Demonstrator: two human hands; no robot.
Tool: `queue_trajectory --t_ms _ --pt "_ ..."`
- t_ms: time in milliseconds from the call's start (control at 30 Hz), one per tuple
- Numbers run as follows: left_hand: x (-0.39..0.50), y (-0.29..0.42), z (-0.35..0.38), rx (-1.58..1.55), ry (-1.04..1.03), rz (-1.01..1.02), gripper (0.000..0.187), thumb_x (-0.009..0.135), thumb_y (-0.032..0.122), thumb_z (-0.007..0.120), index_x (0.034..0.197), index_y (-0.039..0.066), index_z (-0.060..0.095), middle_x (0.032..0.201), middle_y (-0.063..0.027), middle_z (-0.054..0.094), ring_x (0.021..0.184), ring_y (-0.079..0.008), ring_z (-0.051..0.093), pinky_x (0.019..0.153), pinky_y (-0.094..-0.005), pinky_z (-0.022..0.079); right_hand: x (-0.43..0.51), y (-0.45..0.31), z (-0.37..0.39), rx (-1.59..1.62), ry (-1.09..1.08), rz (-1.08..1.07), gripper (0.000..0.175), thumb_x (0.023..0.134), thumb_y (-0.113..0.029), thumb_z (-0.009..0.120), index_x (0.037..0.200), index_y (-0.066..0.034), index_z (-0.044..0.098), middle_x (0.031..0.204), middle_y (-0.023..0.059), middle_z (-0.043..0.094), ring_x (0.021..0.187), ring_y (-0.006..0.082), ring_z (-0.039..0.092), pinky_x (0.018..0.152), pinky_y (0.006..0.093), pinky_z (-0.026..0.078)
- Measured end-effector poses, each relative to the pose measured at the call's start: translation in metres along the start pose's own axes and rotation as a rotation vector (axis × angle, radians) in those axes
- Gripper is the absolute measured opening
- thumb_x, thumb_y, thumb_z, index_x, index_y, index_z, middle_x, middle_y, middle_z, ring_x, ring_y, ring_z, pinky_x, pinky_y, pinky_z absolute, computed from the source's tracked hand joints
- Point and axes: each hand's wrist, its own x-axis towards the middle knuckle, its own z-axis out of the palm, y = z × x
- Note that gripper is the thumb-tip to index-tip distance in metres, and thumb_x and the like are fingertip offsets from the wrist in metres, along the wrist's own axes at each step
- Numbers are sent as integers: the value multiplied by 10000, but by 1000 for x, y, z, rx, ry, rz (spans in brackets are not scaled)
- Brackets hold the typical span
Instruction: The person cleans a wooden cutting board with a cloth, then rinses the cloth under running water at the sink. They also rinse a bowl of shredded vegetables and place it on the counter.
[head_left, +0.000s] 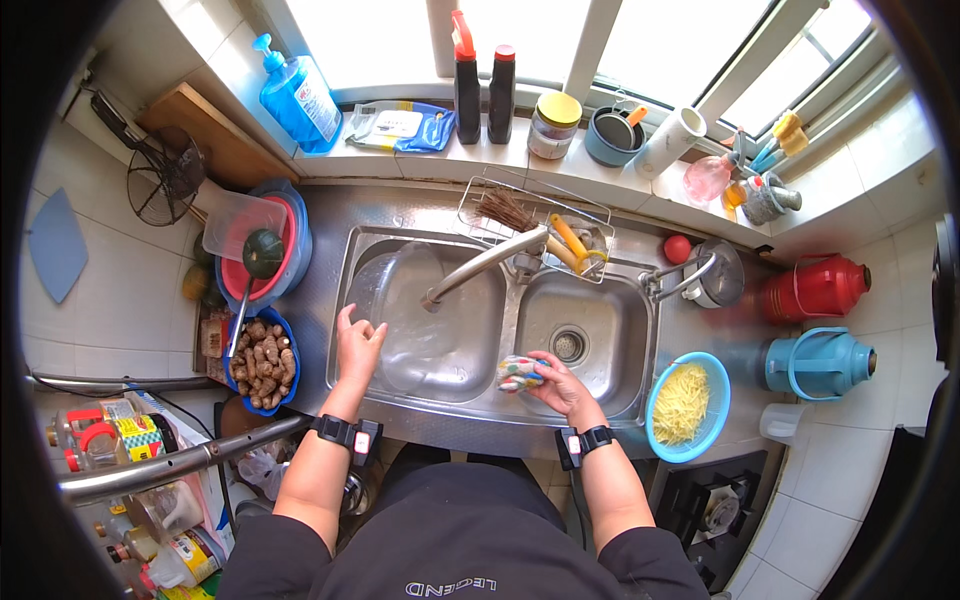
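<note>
My left hand (360, 346) is over the near left edge of the large sink basin (469, 352), some fingers curled, thumb and forefinger apart. I see nothing held in it. A clear, shiny round shape (401, 300), perhaps a transparent bowl, sits in that basin beside the hand; its outline is faint. My right hand (561, 384) grips a crumpled, multicoloured patterned cloth or scouring pad (519, 373) above the divider and the small basin (604, 322). The curved metal faucet (487, 266) points over the large basin; I cannot tell whether water runs.
Right of the sink stands a light-blue colander (721, 397) of pale-yellow shreds, near red (814, 287) and blue (817, 364) thermos flasks. On the left are a blue basket (289, 382) of knobbly taro-like roots and stacked basins (300, 259). A wire rack (480, 217) holds a brush and peelers.
</note>
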Motion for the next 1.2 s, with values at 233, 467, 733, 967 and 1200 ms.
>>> queue_trajectory --t_ms 233,467,733,967,1200 --pt "-7 65 -15 255 135 311 301 704 180 673 526 78 453 1251 -70 483 1218 -262 390 1041 -516 173 10 -9 1 -82 86 -67 412 843 -95 578 1217 -106 407 1126 140 524 1025 280 551 861 457 469" --pt "-20 74 -30 352 224 497 244 688 166 668 557 78 481 1143 -46 541 1144 -236 445 994 -464 240 54 -23 28 -519 283 -394 654 790 -105 621 1357 -85 294 1024 111 527 911 180 544 808 294 448" --pt "-19 70 -39 295 279 407 290 680 149 668 536 68 430 1077 -62 553 1056 -254 482 865 -413 328 84 -31 54 -603 266 -417 759 764 -69 618 1404 -94 211 1121 138 485 944 184 531 814 303 456" --pt "11 -33 -15 -198 301 -1 403 749 168 690 514 30 393 1044 -133 552 887 -264 524 777 -348 401 100 -25 46 -875 212 -417 842 739 -62 629 1432 -128 155 1153 123 490 903 163 538 793 295 464" --pt "-25 -131 65 -878 58 -636 209 835 235 637 757 64 546 734 16 511 674 -93 442 643 -238 365 97 4 62 -841 349 -472 475 835 -116 594 1269 -108 401 914 44 511 854 145 527 758 284 464"
